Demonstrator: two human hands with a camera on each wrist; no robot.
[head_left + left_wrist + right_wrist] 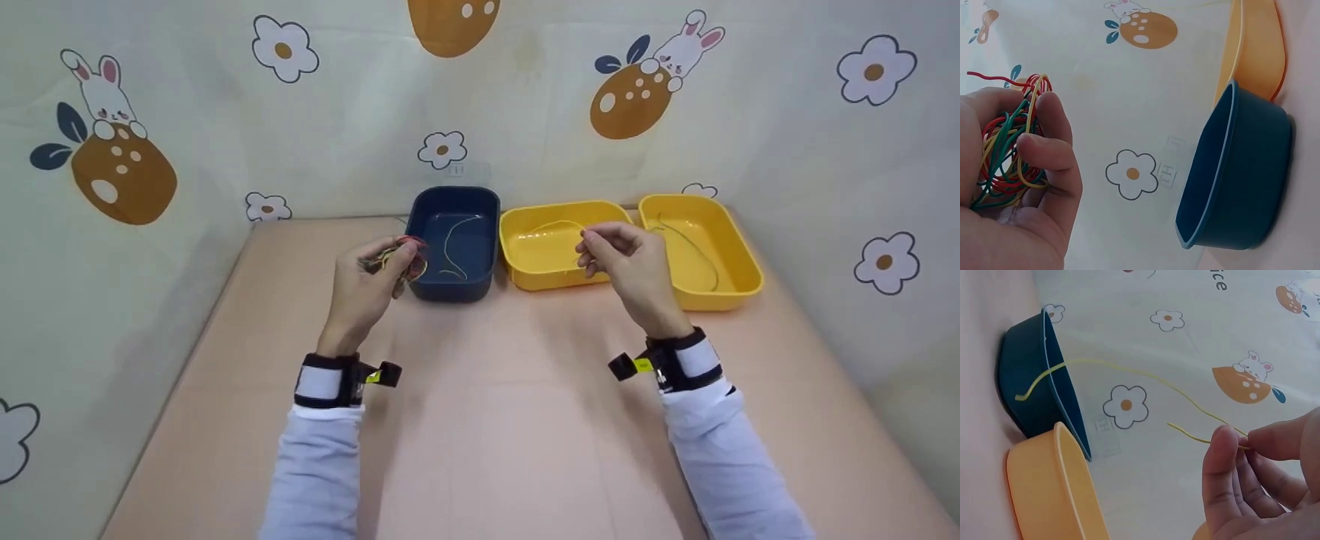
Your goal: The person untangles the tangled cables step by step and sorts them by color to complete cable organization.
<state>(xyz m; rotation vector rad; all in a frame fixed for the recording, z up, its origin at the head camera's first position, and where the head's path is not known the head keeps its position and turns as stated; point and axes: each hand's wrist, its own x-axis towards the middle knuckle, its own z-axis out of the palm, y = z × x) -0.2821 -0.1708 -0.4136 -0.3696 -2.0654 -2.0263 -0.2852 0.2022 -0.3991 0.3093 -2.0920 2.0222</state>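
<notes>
The left hand (361,289) is gripping a tangled bundle of red, green and yellow wires (1002,138), its fingers curling round the coils above the left part of the desk (487,420). The right hand (637,274) is pinching a single yellow wire (1157,377) between thumb and fingertips, and the strand is arching out leftward over the middle yellow bin (551,281). That bin is sitting along the desk's far edge, between the navy bin (454,291) on its left and the right yellow bin (716,301) towards the far right corner. A thin yellowish strand (445,244) is lying in the navy bin, and a greenish strand (703,256) is lying in the right one.

The pinch is catching the wire near one end, so the long free part could be swinging across a rim and landing half outside if released there. In the bundle, loops are crossing and a red end is sticking out; pulling one strand could be dragging others along or tightening a knot, and a loosening grip could be spilling coils onto the desk.
</notes>
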